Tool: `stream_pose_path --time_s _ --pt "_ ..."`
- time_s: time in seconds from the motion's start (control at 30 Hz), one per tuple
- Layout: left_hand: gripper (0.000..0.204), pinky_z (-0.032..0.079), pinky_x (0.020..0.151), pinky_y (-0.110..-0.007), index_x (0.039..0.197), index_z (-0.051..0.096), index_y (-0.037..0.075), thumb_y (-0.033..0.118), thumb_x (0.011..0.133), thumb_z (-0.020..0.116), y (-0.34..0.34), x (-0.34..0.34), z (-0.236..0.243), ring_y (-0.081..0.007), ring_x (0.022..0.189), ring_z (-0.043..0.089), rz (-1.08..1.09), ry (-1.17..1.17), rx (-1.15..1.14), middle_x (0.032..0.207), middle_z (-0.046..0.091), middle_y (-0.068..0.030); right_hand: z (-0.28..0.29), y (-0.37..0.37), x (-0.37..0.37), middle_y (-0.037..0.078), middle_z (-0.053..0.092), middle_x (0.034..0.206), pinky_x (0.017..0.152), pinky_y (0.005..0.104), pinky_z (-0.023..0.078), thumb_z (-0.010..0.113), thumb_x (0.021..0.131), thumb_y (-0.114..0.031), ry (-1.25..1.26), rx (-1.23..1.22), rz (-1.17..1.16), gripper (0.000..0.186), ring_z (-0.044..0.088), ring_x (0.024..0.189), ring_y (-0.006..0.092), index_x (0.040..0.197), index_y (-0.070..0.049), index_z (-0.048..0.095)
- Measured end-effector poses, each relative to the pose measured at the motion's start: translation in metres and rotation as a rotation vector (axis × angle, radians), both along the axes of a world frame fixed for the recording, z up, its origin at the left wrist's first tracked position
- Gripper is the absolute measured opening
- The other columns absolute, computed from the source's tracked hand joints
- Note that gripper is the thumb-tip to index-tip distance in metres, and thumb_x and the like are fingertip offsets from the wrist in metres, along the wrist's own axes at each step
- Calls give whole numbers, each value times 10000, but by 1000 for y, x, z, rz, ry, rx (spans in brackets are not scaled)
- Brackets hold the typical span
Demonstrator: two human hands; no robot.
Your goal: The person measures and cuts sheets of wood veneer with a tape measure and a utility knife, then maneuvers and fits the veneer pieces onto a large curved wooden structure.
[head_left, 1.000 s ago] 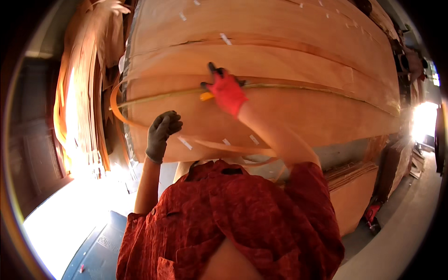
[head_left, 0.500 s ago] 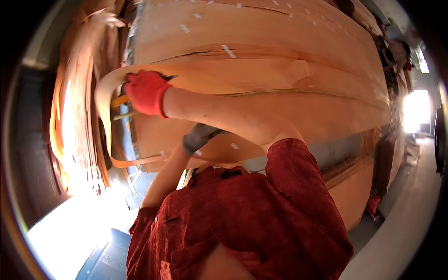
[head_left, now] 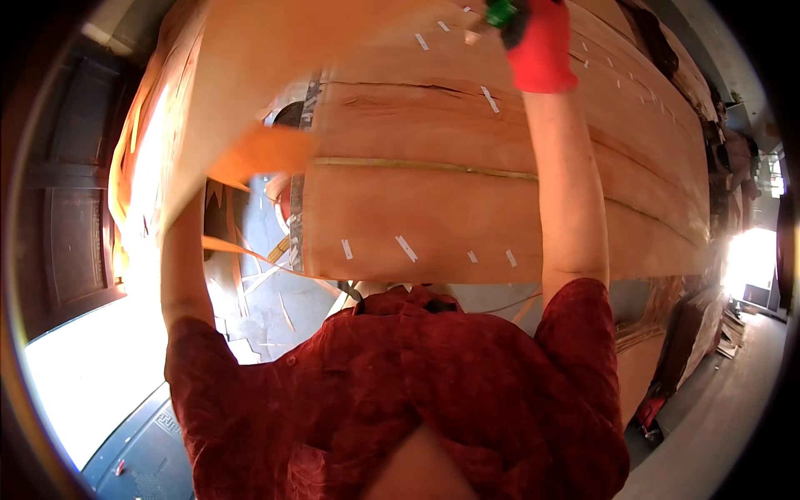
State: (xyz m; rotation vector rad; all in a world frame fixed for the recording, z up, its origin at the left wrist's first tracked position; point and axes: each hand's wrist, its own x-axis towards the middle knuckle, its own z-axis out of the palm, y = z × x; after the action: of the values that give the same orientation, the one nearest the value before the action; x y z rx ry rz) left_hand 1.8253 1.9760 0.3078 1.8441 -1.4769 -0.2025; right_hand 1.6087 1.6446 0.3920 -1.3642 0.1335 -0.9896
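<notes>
Well in from the near edge of the wooden surface (head_left: 417, 204), the red-gloved right hand (head_left: 537, 42) grasped a small green object (head_left: 501, 12). A thin wood sheet (head_left: 275, 58), raised, crossed the left edge's far part, hiding the left hand, whose grip I could not tell.

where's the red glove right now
The red glove is on the right hand, top edge of the head view, right of centre, beside a small green object.

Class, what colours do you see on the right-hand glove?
The glove is red with dark fingers, seen best in the head view.
</notes>
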Motion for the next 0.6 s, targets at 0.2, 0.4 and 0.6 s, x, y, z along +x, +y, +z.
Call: stream_pose_path --time_s 0.2,0.4,0.6 --pt "557 461 939 -352 1374 461 56 60 856 666 -21 15 -103 -234 1111 548 112 212 -133 1172 570 -96 -115 -63 -98 24 567 839 606 290 499 572 905 24 13 278 -243 437 560 675 160 1329 -74 529" --pt "639 349 1123 -501 1461 342 109 5 878 581 -22 -110 -210 -364 1333 405 132 1696 -788 1471 373 -139 -266 -146 -274 143 595 1225 861 452 524 568 948 -152 120 417 -273 457 625 1024 274 1386 -64 467" --pt "575 423 1060 -484 1445 370 107 -10 908 537 -14 -163 -182 -329 1253 510 280 1784 -536 1410 466 -137 -296 -169 -338 146 591 1241 812 402 524 575 923 -114 252 510 -238 466 624 1038 267 1376 -55 483"
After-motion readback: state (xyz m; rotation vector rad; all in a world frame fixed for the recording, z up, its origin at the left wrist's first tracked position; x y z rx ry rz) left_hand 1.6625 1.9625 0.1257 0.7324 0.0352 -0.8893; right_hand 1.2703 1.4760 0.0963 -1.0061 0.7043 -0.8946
